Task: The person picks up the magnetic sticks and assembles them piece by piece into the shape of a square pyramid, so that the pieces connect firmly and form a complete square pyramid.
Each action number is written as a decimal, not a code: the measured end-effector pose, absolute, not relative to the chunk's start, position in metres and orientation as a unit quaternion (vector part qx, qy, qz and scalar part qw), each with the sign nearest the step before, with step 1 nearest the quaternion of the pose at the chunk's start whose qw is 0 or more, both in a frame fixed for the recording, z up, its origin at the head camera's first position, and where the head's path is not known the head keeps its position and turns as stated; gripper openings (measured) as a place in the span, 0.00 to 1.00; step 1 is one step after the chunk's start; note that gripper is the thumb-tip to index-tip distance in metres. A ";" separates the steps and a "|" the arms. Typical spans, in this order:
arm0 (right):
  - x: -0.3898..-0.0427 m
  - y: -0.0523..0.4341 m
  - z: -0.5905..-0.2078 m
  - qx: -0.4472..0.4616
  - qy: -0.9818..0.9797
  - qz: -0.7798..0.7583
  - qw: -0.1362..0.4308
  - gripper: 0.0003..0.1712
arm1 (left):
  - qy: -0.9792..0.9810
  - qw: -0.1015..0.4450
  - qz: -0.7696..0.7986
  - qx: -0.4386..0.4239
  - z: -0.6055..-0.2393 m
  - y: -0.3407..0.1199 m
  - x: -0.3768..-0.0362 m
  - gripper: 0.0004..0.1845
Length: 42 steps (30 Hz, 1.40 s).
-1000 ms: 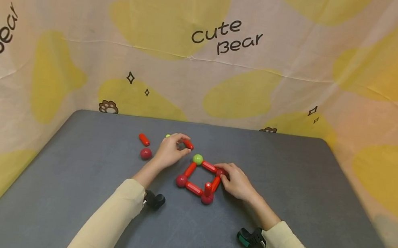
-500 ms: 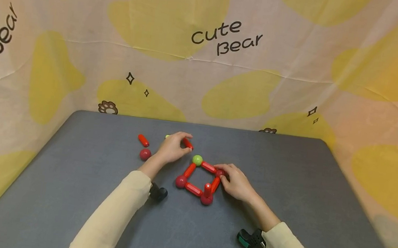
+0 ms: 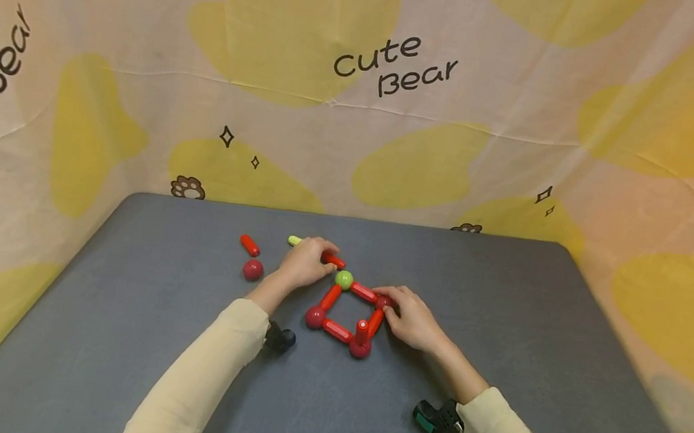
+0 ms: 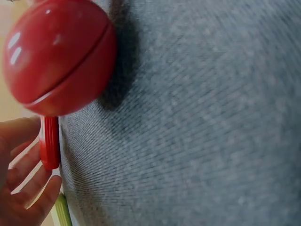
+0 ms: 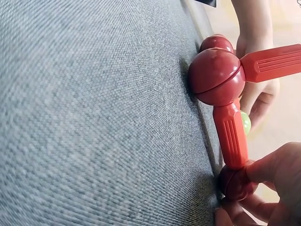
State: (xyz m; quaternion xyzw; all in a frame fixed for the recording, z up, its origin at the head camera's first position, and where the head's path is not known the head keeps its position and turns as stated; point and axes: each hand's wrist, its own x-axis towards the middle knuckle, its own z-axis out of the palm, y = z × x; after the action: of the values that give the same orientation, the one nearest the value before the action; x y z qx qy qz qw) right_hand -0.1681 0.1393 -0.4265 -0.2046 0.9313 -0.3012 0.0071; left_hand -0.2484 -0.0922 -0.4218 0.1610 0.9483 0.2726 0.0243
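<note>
linked rods [image 3: 338, 330] are red, linked balls [image 3: 315, 317] dark red and lime. the pale backdrop [image 3: 305, 134] is blotched yellow.

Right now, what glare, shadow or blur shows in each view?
Left wrist: white glare on the red ball, dark shadow beside it, tabletop blurred toward the right; right wrist: tabletop blurred at lower left; head: soft shadow beside the left sleeve.

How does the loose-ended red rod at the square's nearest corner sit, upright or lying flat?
Upright: the red rod rises from the nearest red ball; the right wrist view shows it pointing away from the gray table.
</note>
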 end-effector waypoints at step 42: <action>-0.169 0.141 -0.431 -0.216 0.929 -0.302 -0.007 0.18 | 0.923 -0.029 0.344 0.173 -0.404 -0.112 -0.214 0.12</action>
State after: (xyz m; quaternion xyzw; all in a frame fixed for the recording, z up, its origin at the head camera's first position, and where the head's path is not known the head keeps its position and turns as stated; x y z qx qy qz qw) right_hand -0.1694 0.1410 -0.4308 -0.2157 0.9287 -0.3015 -0.0069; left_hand -0.2137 -0.1115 -0.4040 0.1732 0.9225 0.3438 -0.0286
